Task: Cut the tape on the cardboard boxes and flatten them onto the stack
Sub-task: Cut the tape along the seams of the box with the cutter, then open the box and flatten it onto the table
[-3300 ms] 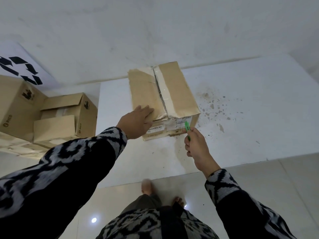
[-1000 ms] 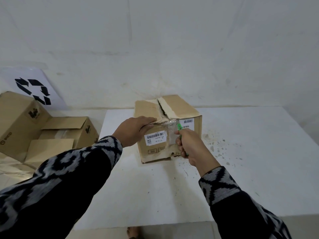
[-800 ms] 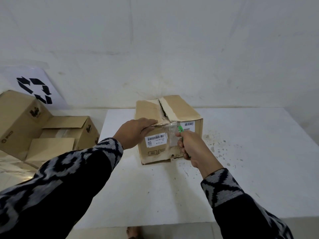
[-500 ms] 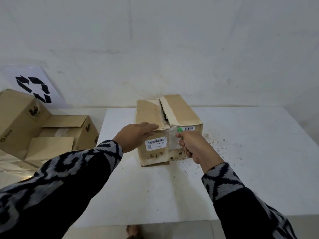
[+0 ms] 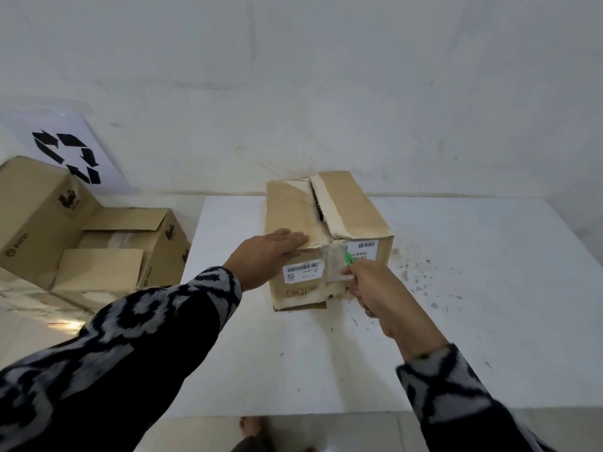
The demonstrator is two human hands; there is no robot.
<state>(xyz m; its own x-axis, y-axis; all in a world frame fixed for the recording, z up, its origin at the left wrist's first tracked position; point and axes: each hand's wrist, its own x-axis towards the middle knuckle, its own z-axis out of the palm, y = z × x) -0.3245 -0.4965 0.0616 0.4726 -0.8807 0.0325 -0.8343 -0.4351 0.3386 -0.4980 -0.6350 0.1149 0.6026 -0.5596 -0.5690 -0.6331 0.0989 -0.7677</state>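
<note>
Where the wall meets the floor at far left, a white sign with a black recycling symbol point(image 5: 67, 154), propped behind a stack of cardboard boxes point(image 5: 81, 243), flaps hanging loose, flattened sheets beneath. Next, rightward, a patterned black-and-grey sleeve point(image 5: 137, 347) reaching to the left hand point(image 5: 266, 254), laid palm-down on the near top edge of the cardboard box point(image 5: 352, 210), fingers point(image 5: 293, 238) straight and pressing the left flap. Box itself on the white desk point(image 5: 489, 337), toward the back edge near the wall, top seam already gaping (dark gap between the two flaps), clear tape point(image 5: 334, 262) running down its front face between two barcode labels point(image 5: 301, 271). Just right of the tape, the right hand point(image 5: 378, 291), fingers curled round a green cutter point(image 5: 349, 258), tip set against the tape at the box's upper front edge. Farther right, dark specks and stains point(image 5: 421, 275) scattered over the desk surface. At bottom centre, below the desk edge, a bare foot point(image 5: 253, 425) on the tiled floor.
</note>
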